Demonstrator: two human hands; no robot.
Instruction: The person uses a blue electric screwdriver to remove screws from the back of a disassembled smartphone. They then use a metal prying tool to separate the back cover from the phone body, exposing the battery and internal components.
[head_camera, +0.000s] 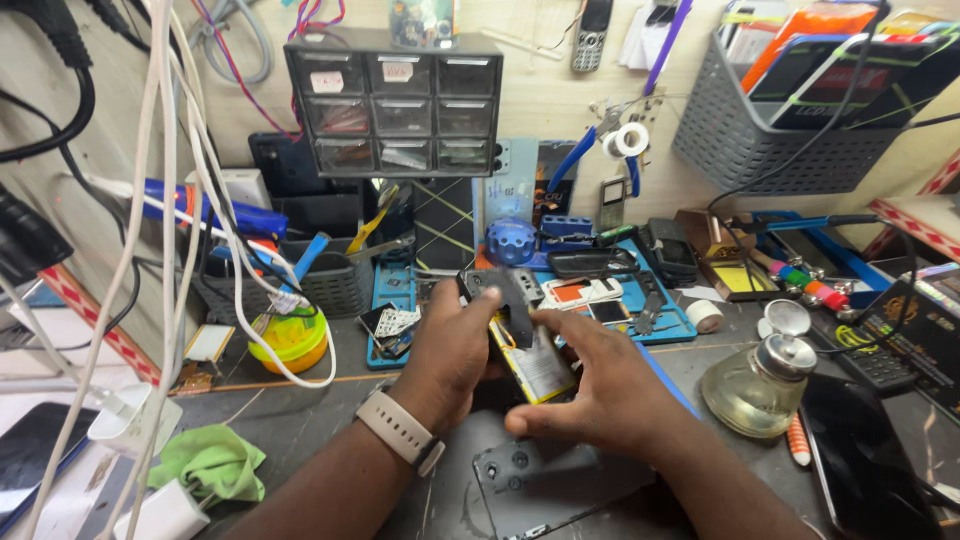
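While both hands work over the bench centre, the opened phone (520, 345) sits between them, lifted just off the dark mat (300, 420), its back off so the yellow-edged battery shows. Left hand (450, 350), w/ a pale watch strap (400, 428) at the wrist, has fingers wrapped round the phone's left edge & upper end, closed on it. Right hand (600, 390) rests vs the lower right side, thumb & fingertips curled to the frame; looks like a steadying hold, though the exact contact is partly hidden.

Handling, as judged: light, stiff body, but fragile w/ the cover off — exposed battery & board shouldn't be squeezed or bent. Best taken by the long side rails, not across the open middle. Smooth edges, prob. slippery.

A detached dark back cover (550, 490) lies flat on the mat just below the hands.

Surface: grey-black mat, worn, crowded. A glass spirit bottle (762, 385) stands near on the right, another dark phone (860, 460) beyond it. Green cloth (210, 462) & white charger (165, 515) lie lower left, yellow-green bowl (290, 340) further back. Blue parts tray (640, 300) sits behind the hands, small drawer cabinet (395, 105) on the wall above, grey basket (770, 130) upper right. White cables (170, 200) hang down at left. Little free room round the hands.
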